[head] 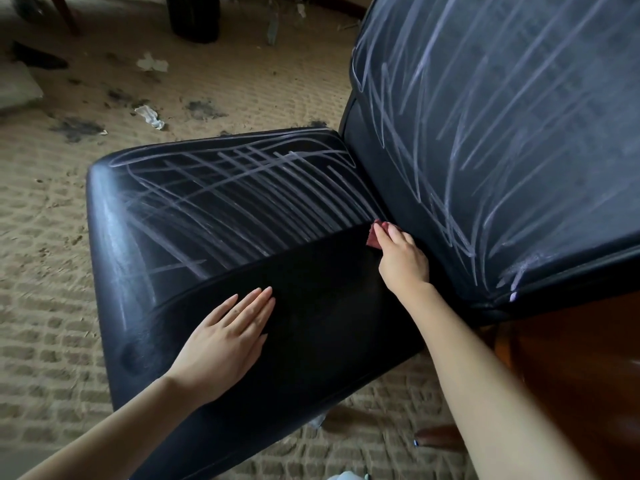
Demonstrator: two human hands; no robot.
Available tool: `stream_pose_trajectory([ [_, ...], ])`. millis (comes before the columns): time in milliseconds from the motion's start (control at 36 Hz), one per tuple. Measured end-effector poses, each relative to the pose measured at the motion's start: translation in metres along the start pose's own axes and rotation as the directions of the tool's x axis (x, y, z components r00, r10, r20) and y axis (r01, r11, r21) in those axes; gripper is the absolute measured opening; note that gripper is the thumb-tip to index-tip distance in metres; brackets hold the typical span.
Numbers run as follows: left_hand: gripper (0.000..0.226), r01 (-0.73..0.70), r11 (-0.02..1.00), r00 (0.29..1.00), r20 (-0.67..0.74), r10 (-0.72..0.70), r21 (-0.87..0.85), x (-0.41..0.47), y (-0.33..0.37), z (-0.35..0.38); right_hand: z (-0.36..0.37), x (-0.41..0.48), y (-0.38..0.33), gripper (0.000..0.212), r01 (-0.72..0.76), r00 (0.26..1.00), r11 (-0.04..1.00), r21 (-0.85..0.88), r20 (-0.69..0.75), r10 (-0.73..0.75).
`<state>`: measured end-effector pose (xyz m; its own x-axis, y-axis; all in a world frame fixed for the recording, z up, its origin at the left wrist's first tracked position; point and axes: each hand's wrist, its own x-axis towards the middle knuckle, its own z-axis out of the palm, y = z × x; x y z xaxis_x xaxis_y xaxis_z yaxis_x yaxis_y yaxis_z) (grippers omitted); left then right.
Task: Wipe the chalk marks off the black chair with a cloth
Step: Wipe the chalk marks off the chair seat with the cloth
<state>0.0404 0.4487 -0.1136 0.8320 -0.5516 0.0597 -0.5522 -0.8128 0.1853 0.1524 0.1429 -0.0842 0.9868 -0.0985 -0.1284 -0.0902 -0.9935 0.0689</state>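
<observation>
Filling most of the view, the black chair (311,306) stands on a beige textured carpet (45,271), its seat toward the camera and its backrest (502,133) rising at the right. White chalk marks (242,188) cross the far half of the seat in long scribbled lines, and more of them cover the backrest; the near half of the seat is plain black. The red cloth (374,235) sits at the crease where seat meets backrest, right at the edge of the chalked area.

Crumpled bits of white paper (150,116) and dark smudges (78,128) lie on the carpet beyond the chair, well apart from it. A dark cylindrical object (194,15) stands at the top of the view. Polished brown wood (571,375) shows under the backrest at the right.

The right hand (401,258) presses the cloth against the seat, its fingers (393,233) curled over the fabric and gripping it. The left hand (228,341) lies flat on the clean part of the seat, fingers straight and close together, holding nothing.
</observation>
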Motion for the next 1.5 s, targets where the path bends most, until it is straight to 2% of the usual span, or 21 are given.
stream_pose_trajectory([
  [333,0.054,0.014,0.999,1.000,0.021,-0.013,-0.038,-0.001,-0.002,0.005,-0.010,0.032,-0.007,0.057,-0.247,0.967,0.967,0.067,0.080,0.241],
  [444,0.055,0.015,0.999,0.999,0.032,-0.014,-0.045,0.000,-0.003,0.005,-0.006,0.036,-0.013,0.056,-0.270,0.963,0.954,0.132,0.063,0.264],
  [500,0.056,0.017,0.999,0.999,0.035,-0.015,-0.049,0.000,-0.003,0.006,-0.001,0.033,-0.016,0.060,-0.228,0.973,0.962,0.148,0.015,0.228],
  [611,0.056,0.016,0.998,0.999,0.032,-0.014,-0.060,0.000,-0.003,0.006,0.007,0.029,-0.030,0.064,-0.024,0.992,0.993,0.111,-0.119,0.038],
  [750,0.057,0.021,0.998,0.999,0.041,-0.018,-0.066,-0.001,-0.003,0.006,0.003,0.022,-0.045,0.064,0.065,0.995,0.995,0.069,-0.082,-0.060],
  [861,0.057,0.023,0.997,0.999,0.047,-0.020,-0.068,-0.001,-0.004,0.004,0.004,0.010,-0.062,0.062,0.155,0.983,0.986,0.059,-0.108,-0.148],
  [1056,0.059,0.011,0.998,0.997,0.077,-0.006,-0.061,-0.001,-0.006,0.001,0.008,-0.008,-0.091,0.060,0.242,0.963,0.968,0.070,-0.139,-0.231],
  [1167,0.059,-0.013,0.998,0.999,0.044,0.016,-0.058,-0.005,-0.011,-0.005,0.006,-0.020,-0.106,0.062,0.280,0.953,0.960,0.031,-0.134,-0.273],
  [1278,0.061,0.098,0.994,0.995,-0.001,-0.098,-0.054,-0.015,-0.026,-0.019,0.006,-0.030,-0.120,0.062,0.316,0.942,0.948,0.041,-0.133,-0.308],
  [1500,0.079,0.338,0.940,0.939,0.081,-0.335,-0.039,-0.051,-0.068,-0.026,0.009,-0.051,-0.152,0.065,0.356,0.928,0.934,0.020,-0.130,-0.350],
])
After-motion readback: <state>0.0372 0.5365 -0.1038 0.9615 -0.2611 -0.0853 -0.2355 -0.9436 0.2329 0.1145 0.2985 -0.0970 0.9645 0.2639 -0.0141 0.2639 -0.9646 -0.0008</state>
